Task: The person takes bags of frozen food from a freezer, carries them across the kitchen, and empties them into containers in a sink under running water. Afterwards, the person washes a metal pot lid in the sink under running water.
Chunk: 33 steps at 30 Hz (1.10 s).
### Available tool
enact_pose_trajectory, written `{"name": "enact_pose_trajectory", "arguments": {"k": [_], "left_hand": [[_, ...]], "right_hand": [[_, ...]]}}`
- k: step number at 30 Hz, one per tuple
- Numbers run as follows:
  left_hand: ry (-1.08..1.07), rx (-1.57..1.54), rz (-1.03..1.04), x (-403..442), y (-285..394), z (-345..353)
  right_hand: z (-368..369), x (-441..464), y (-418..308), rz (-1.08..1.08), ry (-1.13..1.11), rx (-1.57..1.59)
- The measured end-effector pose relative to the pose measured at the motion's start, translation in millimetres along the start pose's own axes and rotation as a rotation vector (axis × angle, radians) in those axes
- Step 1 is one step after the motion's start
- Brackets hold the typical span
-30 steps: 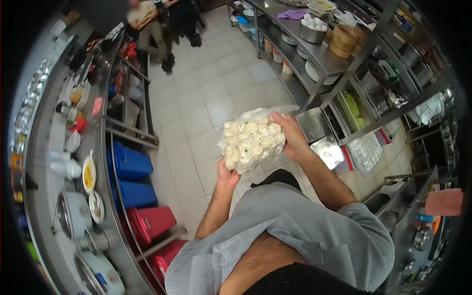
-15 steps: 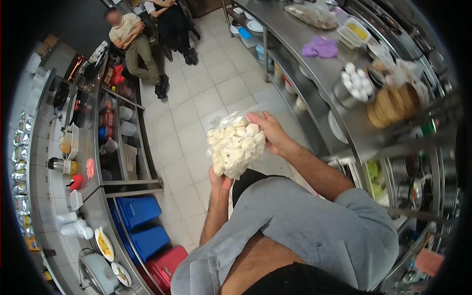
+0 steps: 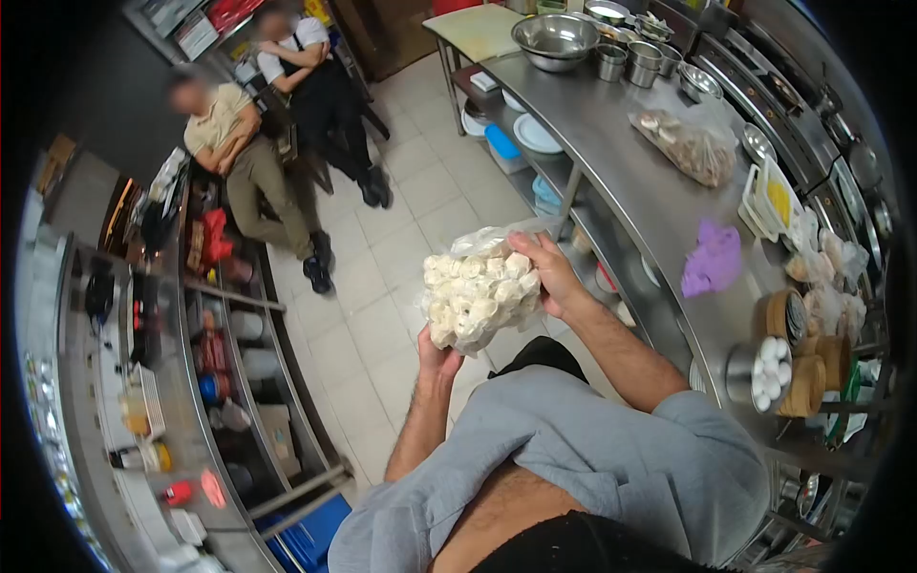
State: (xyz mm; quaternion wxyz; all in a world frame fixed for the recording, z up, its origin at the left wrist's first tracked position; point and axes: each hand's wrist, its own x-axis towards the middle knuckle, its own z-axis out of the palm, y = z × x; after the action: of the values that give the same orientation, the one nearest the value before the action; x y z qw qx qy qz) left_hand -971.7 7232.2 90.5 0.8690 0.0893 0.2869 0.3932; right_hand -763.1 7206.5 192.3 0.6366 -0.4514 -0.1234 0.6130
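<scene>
The bag of pale round pieces is held out over the floor, apart from the tabletop. The left hand cups its lower corner; the right hand grips the upper side, thumb on top. I'd guess it's fairly heavy, slick outside and easily squashed, so best supported from underneath

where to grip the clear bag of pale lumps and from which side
Likely at two opposite corners of the clear bag: near left, where the left hand is, and far right, by the right hand, each approached from its own side. The load is broad and lumpy; the loose plastic at the far edge looks slack, so gripping that alone may let it sag.
</scene>
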Motion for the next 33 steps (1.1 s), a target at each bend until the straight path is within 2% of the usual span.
{"name": "enact_pose_trajectory", "arguments": {"k": [9,13,17,22,28,33], "left_hand": [[-0.004,-0.024,-0.029,257.2,96.3,40.3],[0.119,-0.033,0.076,348.0,152.4,66.3],[0.024,-0.029,0.104,451.7,210.8,73.4],[0.036,0.007,0.051,605.9,285.1,80.0],[-0.015,0.028,-0.086,790.3,374.2,134.7],[-0.011,0.110,-0.086,944.9,424.4,156.3]], "right_hand": [[18.9,273.1,-67.3,-0.039,0.025,0.018],[51.5,393.4,-107.3,0.076,-0.062,-0.028],[78.5,507.9,-134.3,0.074,-0.108,-0.029],[90.8,672.6,-160.5,0.064,-0.087,0.011],[121.0,835.7,-235.2,-0.024,0.024,0.051],[121.0,977.6,-277.9,-0.050,0.064,0.082]]}}
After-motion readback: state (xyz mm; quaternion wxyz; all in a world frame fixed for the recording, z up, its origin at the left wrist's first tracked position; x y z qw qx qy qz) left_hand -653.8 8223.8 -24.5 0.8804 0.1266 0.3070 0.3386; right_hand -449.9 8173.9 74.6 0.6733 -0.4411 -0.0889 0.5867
